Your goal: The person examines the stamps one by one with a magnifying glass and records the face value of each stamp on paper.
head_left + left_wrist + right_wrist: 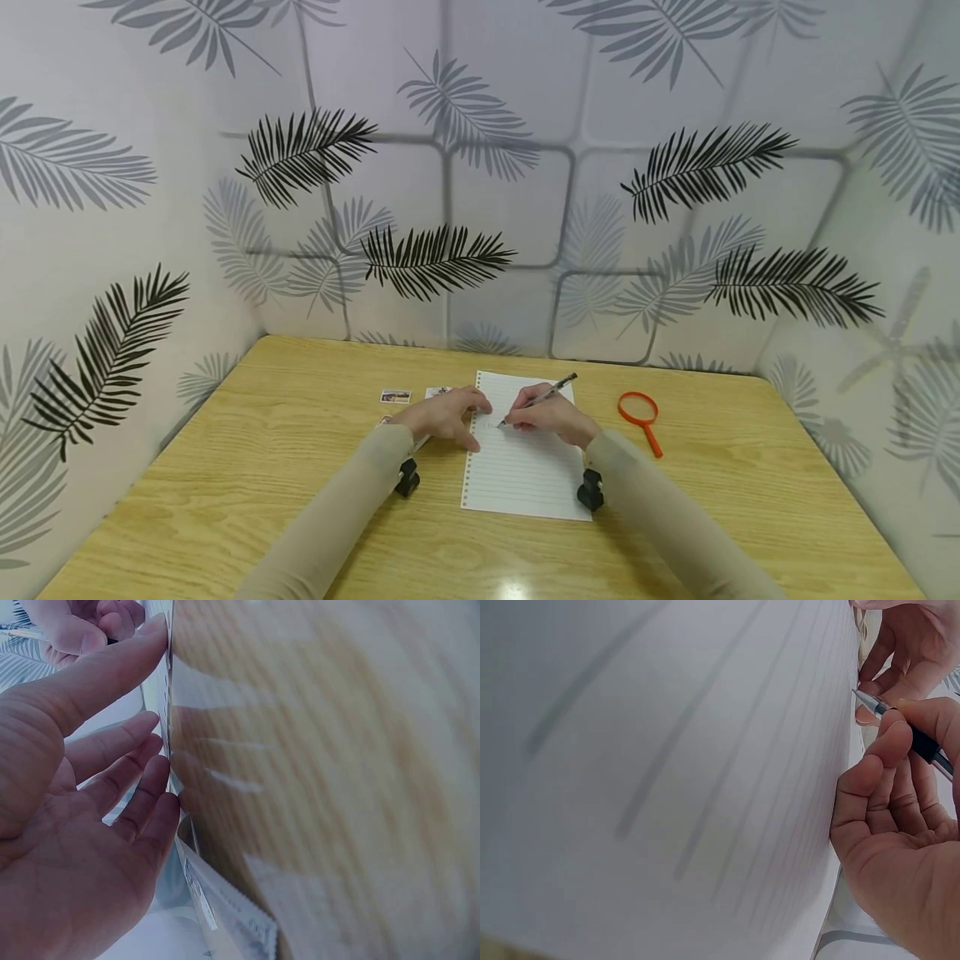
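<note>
A sheet of lined loose-leaf paper (525,479), holes down its left edge, lies on the wooden table. My right hand (555,417) pinches a pen (557,388) between thumb and fingers, tip down at the paper. Faint handwriting (487,426) shows just left of the tip. In the right wrist view the pen (926,748) has a silver tip and a dark grip. My left hand (442,415) rests across the paper's left edge, thumb and fingers spread. Beside its fingers, a small stamp-like piece with a serrated edge (232,911) appears in the left wrist view.
A red magnifying glass (653,440) lies right of the paper. Left of it are small picture pieces, one (395,397) in plain sight and others partly hidden by my left hand and sleeve. A patterned wall (510,208) stands behind the table (315,375).
</note>
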Motion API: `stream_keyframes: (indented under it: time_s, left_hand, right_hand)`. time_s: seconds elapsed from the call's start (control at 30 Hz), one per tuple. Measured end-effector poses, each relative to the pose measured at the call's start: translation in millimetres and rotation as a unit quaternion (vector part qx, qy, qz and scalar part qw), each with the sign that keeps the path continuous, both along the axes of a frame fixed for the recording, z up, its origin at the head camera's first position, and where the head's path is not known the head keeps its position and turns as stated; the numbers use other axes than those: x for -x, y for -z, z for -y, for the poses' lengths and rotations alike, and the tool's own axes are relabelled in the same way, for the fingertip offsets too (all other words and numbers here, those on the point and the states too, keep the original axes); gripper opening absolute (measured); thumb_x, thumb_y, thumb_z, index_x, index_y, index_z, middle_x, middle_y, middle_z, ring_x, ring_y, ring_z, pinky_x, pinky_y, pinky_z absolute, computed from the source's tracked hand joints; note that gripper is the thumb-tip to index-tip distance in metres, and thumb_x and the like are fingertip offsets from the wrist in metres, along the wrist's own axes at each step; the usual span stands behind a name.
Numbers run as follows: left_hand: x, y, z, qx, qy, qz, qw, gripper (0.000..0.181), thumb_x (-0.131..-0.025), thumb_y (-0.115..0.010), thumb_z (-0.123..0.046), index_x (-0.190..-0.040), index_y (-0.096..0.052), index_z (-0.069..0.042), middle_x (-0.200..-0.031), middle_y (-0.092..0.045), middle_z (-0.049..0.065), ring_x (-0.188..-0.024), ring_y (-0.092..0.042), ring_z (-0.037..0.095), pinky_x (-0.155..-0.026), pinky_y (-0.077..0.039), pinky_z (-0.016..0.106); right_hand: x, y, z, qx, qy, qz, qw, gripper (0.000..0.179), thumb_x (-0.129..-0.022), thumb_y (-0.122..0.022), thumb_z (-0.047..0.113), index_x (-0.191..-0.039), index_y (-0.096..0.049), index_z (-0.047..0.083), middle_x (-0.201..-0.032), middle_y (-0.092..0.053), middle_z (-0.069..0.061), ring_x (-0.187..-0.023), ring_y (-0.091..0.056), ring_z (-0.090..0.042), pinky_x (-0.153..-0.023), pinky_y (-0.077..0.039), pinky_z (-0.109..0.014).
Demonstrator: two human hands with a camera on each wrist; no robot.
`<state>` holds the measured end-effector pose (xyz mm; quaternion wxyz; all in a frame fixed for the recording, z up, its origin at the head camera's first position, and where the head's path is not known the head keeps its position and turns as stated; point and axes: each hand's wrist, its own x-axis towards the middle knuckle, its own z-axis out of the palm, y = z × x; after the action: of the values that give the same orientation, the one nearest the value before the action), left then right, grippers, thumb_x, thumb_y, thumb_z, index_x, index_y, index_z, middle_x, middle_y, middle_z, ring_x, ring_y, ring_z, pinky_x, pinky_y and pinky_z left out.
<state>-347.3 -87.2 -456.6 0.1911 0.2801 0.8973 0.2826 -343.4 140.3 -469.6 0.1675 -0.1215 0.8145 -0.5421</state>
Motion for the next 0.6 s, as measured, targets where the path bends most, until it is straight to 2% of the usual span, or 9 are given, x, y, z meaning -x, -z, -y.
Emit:
stream_keyframes:
  time_s: [0.27, 0.6]
  left_hand:
    - [-0.3, 0.1, -0.1, 0.000, -0.003, 0.004, 1.0000, 0.058, -0.076, -0.084, -0.014, -0.128, -0.059, -0.011, -0.148, -0.043, 0.008, -0.142, -0.034, 0.029, -0.116, -0.029, 0.046]
    - [-0.1, 0.1, 0.4, 0.002, -0.002, 0.003, 1.0000, 0.059, -0.076, -0.084, -0.014, -0.129, -0.059, -0.011, -0.149, -0.043, 0.008, -0.143, -0.033, 0.028, -0.116, -0.028, 0.046]
  right_hand:
    - [2.1, 1.7, -0.8, -0.002, -0.007, 0.001, 1.0000, 0.013, -0.083, -0.074, 0.007, -0.076, -0.063, 0.009, -0.071, -0.067, 0.003, -0.063, -0.058, -0.009, -0.061, -0.048, -0.023]
    - [6.4, 2.2, -0.4, -0.005, 0.002, 0.013, 0.9999, 0.017, -0.082, -0.073, 0.005, -0.072, -0.061, 0.010, -0.068, -0.065, 0.003, -0.061, -0.057, -0.009, -0.059, -0.046, -0.023]
